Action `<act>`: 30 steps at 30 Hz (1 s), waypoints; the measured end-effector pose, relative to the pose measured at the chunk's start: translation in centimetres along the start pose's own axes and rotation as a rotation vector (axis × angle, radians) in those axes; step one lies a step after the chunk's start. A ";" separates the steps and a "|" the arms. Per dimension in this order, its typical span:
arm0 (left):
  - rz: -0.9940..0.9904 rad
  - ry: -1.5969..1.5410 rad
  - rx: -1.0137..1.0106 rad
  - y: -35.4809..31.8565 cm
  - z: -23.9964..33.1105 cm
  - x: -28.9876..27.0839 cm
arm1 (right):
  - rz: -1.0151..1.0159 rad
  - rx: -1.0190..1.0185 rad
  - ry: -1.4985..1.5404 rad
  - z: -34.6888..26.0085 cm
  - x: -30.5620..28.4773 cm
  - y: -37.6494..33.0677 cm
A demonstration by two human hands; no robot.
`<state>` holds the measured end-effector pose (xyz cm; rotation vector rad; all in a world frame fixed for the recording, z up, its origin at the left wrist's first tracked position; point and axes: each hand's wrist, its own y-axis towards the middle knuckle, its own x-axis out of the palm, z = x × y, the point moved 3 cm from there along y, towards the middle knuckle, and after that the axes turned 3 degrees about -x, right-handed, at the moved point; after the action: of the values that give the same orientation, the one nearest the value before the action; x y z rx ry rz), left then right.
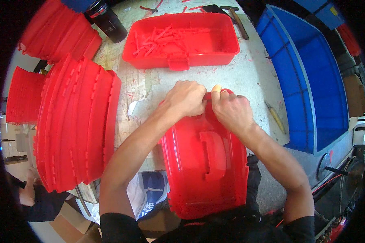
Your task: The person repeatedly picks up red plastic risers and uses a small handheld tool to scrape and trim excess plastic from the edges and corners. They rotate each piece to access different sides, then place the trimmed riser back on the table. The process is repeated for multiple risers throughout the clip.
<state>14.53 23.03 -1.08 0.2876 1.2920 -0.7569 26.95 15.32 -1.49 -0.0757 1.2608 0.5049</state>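
Both hands clenched on the far rim, frame centre: left hand point(186, 98), right hand point(231, 110); red lid point(207, 162) runs lengthwise down toward the body.

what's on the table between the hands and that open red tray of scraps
Head view: only bare, scuffed table with tiny red flecks lies between the hands and the red tray.

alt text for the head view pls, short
Both hands, left hand and right hand, grip the far edge of a red plastic case held against the person's body. On the table: an open red tray of scraps, stacked red lids, a blue bin.
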 end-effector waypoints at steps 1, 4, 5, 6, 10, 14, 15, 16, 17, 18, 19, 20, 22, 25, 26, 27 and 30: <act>-0.008 -0.012 0.004 0.0 0.1 -0.1 | 0.012 -0.016 0.013 0.0 -0.2 0.2; -0.008 -0.014 0.004 0.1 0.2 -0.3 | -0.009 -0.138 -0.013 0.3 -0.6 1.1; -0.022 -0.003 0.004 0.1 0.2 -0.2 | -0.060 -0.184 -0.027 0.3 -0.6 1.4; -0.023 0.010 0.002 0.1 0.2 -0.2 | -0.060 -0.222 -0.045 0.5 -0.7 1.6; -0.018 -0.032 -0.028 0.3 -0.2 0.2 | -0.076 -0.235 -0.026 0.5 -0.5 1.8; 0.028 -0.072 -0.043 0.4 -0.6 0.3 | -0.078 0.042 0.038 -0.3 0.0 1.0; 0.031 -0.074 -0.049 0.4 -0.7 0.4 | -0.010 0.048 0.005 -0.5 -0.2 0.8; 0.032 -0.074 -0.035 0.4 -0.6 0.4 | 0.005 0.044 -0.002 -0.7 -0.3 0.6; 0.024 -0.069 -0.030 0.4 -0.7 0.4 | -0.038 0.056 -0.017 -0.6 -0.2 0.6; 0.011 -0.069 -0.019 0.5 -0.6 0.4 | 0.007 0.013 -0.028 -0.5 -0.3 0.6; 0.044 -0.066 -0.011 0.4 -0.6 0.3 | 0.002 -0.023 -0.041 -0.3 -0.4 0.8; 0.062 -0.067 0.002 0.4 -0.5 0.3 | -0.041 -0.059 -0.044 -0.1 -0.4 1.1; 0.067 -0.071 -0.001 0.3 -0.6 0.4 | -0.042 -0.220 -0.083 0.2 -0.5 1.7; 0.058 -0.067 -0.029 0.1 -0.9 0.6 | -0.011 -0.268 -0.068 -0.2 -0.8 2.3; 0.060 -0.062 -0.032 0.2 -1.0 0.5 | -0.014 -0.209 -0.076 -0.5 -0.7 2.6; 0.083 -0.065 -0.036 0.2 -1.0 0.4 | -0.037 -0.156 -0.087 -0.7 -0.6 2.5; 0.061 -0.070 -0.022 -0.1 -1.0 0.3 | -0.013 0.008 -0.061 -1.8 -0.6 1.9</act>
<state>13.68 23.44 -1.64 0.2790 1.2193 -0.6945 24.44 16.19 -1.16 -0.0610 1.2021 0.4876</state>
